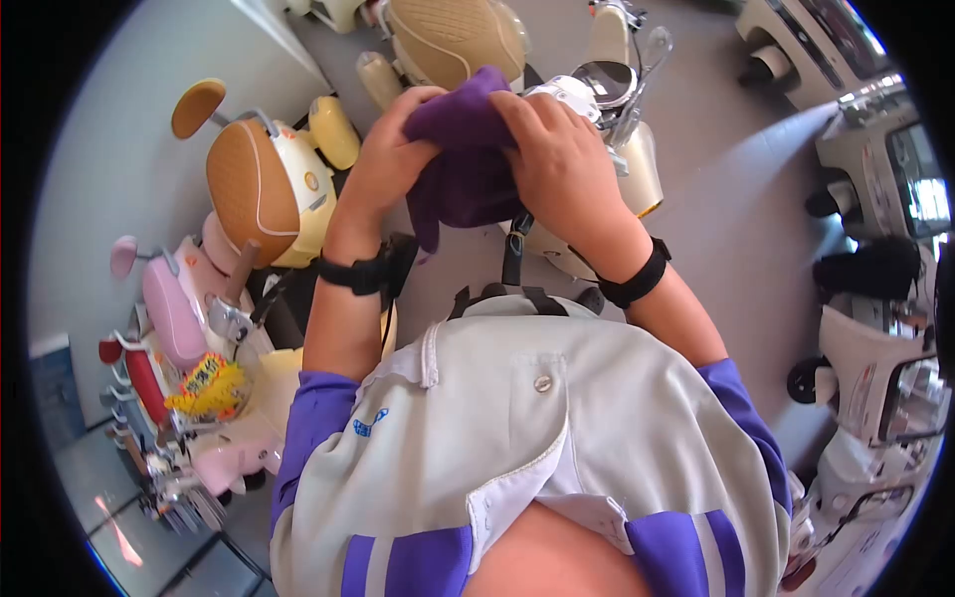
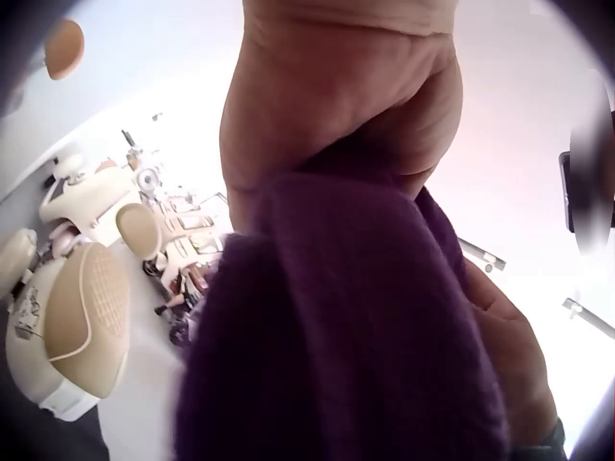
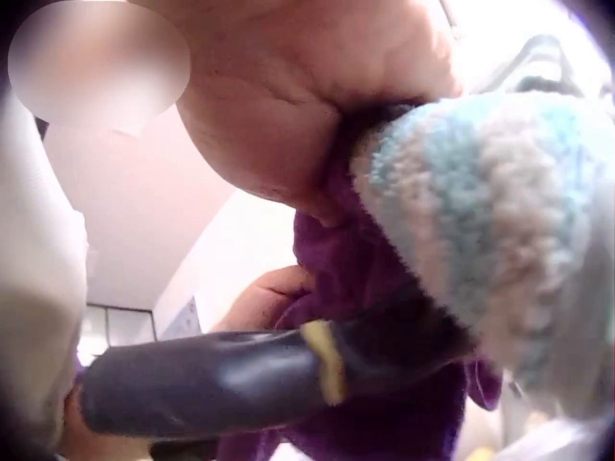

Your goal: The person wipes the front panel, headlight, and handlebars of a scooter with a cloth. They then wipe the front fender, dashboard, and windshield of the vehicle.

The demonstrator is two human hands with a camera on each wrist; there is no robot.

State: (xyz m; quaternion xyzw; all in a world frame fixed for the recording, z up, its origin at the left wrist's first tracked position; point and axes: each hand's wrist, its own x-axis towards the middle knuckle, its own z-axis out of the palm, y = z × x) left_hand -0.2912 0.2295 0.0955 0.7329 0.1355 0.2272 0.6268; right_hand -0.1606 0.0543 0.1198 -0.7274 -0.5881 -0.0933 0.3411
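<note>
A dark purple cloth (image 1: pixel 468 134) hangs bunched between both hands, in front of the chest. My left hand (image 1: pixel 386 154) grips its left side, with the thumb over the fabric. On the other side my right hand (image 1: pixel 567 159) holds it, fingers bent over the upper edge. In the left wrist view the cloth (image 2: pixel 346 317) drapes below the left palm. A black handlebar grip (image 3: pixel 211 384) with a yellowish band crosses below the right hand in the right wrist view. Close beside that hand is a fluffy striped cloth (image 3: pixel 480 211) in pale blue, beige and white.
A scooter's round mirror (image 1: pixel 605 85) stands just beyond the right hand. Scooters with a brown quilted seat (image 1: pixel 252 189) and a pink seat (image 1: pixel 174 303) line the left. A tan seat (image 1: pixel 448 40) is ahead. White vehicles (image 1: pixel 875 368) line the right across the grey floor (image 1: pixel 736 239).
</note>
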